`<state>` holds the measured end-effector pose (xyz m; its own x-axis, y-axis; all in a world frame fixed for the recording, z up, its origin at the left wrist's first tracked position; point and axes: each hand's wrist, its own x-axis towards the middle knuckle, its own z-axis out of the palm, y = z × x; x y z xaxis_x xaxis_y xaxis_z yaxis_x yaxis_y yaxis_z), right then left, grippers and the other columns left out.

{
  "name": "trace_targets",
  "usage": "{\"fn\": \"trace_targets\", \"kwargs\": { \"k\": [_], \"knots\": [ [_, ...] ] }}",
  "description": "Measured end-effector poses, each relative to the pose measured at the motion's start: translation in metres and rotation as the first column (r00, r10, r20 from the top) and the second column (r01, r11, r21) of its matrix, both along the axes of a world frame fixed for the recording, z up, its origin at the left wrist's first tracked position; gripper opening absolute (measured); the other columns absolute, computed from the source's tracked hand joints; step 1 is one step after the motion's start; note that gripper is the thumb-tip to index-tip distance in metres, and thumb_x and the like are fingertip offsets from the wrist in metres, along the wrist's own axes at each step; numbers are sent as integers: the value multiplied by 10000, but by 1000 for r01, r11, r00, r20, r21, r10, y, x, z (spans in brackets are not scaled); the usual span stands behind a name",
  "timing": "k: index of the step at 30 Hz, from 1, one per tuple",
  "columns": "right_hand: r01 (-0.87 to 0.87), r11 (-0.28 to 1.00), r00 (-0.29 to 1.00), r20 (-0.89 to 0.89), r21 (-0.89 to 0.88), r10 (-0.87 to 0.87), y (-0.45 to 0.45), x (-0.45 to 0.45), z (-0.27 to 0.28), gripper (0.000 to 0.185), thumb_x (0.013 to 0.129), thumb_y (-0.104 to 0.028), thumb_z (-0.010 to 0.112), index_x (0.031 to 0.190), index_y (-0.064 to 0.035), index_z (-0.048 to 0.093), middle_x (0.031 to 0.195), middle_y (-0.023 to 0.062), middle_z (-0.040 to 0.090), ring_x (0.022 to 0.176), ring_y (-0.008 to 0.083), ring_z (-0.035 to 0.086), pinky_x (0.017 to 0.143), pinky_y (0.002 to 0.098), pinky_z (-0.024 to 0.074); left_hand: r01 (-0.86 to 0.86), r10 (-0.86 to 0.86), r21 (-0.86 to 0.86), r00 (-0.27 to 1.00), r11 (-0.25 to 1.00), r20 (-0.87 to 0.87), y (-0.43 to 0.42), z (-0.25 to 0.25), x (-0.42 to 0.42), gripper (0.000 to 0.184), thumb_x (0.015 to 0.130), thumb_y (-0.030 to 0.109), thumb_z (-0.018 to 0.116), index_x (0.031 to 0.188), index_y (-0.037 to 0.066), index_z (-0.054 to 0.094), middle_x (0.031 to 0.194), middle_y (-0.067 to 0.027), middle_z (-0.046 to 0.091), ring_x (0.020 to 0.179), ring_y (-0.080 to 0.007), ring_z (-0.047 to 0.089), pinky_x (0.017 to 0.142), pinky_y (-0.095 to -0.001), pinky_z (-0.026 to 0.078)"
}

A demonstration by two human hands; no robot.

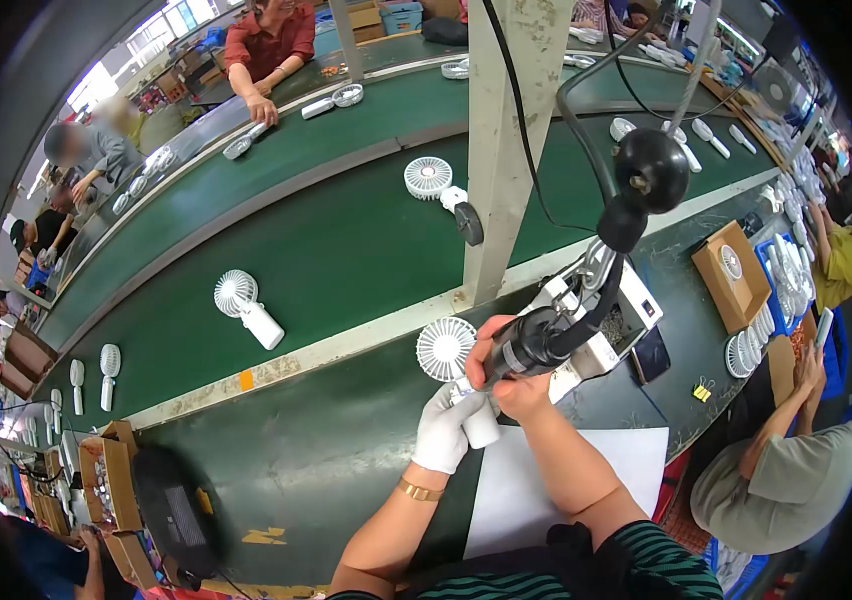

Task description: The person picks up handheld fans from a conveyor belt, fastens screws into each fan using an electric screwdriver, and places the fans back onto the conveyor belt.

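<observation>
My left hand [440,434], in a white glove, grips a white handheld fan [445,349] by its neck and handle, with the round grille pointing away from me. My right hand [516,388], bare, is wrapped round a dark electric screwdriver [524,346] that hangs from a black cable. The screwdriver's front end meets the fan near its neck; the exact contact is hidden by my fingers. Behind the screwdriver stands a white device with a tray of small parts [614,325]. A white sheet [568,485] lies under my right forearm.
A green conveyor belt carries white fans [236,292] beyond the bench edge. A pale post [504,130] rises in front of me, beside a black ball-shaped fitting [651,170]. On the right are a cardboard box [729,280] and a phone [651,357]. Several co-workers sit around.
</observation>
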<state>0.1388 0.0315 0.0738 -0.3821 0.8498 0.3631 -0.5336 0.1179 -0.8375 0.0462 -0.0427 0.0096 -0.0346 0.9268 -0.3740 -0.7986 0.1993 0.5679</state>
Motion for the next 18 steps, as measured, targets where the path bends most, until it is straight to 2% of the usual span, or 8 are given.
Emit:
{"fn": "trace_targets", "kwargs": {
  "k": [3, 7, 11, 13, 14, 16, 17, 18],
  "knots": [
    [-41, 997, 985, -167, -58, 31, 2, 2, -7, 750, 657, -350, 845, 1149, 28, 423, 711, 92, 572, 633, 120, 534, 547, 231, 419, 41, -42, 31, 999, 999, 31, 0, -5, -3, 184, 869, 4, 557, 1047, -21, 519, 886, -150, 639, 746, -225, 642, 685, -338, 540],
    [38, 999, 997, -67, -22, -39, 6, 4, -4, 827, 674, -572, 740, 1164, 2, 400, 659, 80, 542, 580, 144, 531, 513, 251, 417, 40, -41, 12, 998, 999, 54, 0, -6, -3, 183, 870, 1, 555, 1048, -21, 520, 880, -146, 638, 742, -219, 640, 682, -340, 543],
    [-19, 996, 998, -54, -85, 15, 8, 2, -14, 808, 665, -552, 760, 1145, -6, 408, 674, 85, 546, 584, 144, 518, 520, 265, 416, 44, -45, 13, 998, 999, 46, -1, -6, -4, 182, 865, -6, 556, 1044, -23, 527, 905, -139, 638, 761, -215, 641, 693, -338, 545],
    [-58, 991, 998, 2, -119, 58, 2, 0, -17, 749, 633, -425, 842, 1112, -2, 450, 718, 85, 562, 626, 151, 532, 547, 273, 423, 11, -12, 13, 997, 1000, 80, -2, -7, -4, 190, 855, -19, 557, 1043, -21, 533, 938, -134, 635, 788, -212, 639, 707, -330, 544],
    [-80, 997, 989, 124, -15, 81, 4, 3, -20, 657, 582, -292, 844, 1082, -10, 524, 792, 86, 607, 677, 158, 584, 605, 276, 460, -25, 24, 7, 993, 1000, 114, -1, -9, -3, 197, 848, -29, 558, 1044, -20, 536, 957, -130, 632, 805, -209, 638, 714, -325, 542],
    [-178, 956, 901, 430, 235, 62, 11, 4, -9, 701, 491, -201, 868, 1111, -40, 585, 875, 100, 663, 754, 223, 663, 718, 297, 512, -77, 79, -20, 986, 997, 146, 1, 1, 2, 192, 874, 12, 524, 1064, -8, 544, 1018, -102, 618, 876, -192, 627, 759, -314, 534],
    [20, 790, 910, 315, 613, -268, 8, 3, 0, 701, 489, -238, 879, 1100, -49, 591, 871, 105, 673, 750, 271, 670, 712, 325, 519, -67, 71, -27, 980, 997, 187, 2, -7, 0, 191, 890, 40, 506, 1071, -6, 546, 1022, -93, 617, 882, -189, 626, 770, -317, 532],
    [-7, 807, 917, 325, 590, -230, 7, 0, -1, 699, 491, -246, 881, 1097, -52, 593, 879, 108, 676, 764, 274, 672, 716, 330, 519, -59, 66, -35, 972, 998, 228, 2, -25, -3, 196, 906, 68, 488, 1078, -4, 547, 1025, -85, 616, 889, -186, 625, 782, -320, 530]
  ]
}}
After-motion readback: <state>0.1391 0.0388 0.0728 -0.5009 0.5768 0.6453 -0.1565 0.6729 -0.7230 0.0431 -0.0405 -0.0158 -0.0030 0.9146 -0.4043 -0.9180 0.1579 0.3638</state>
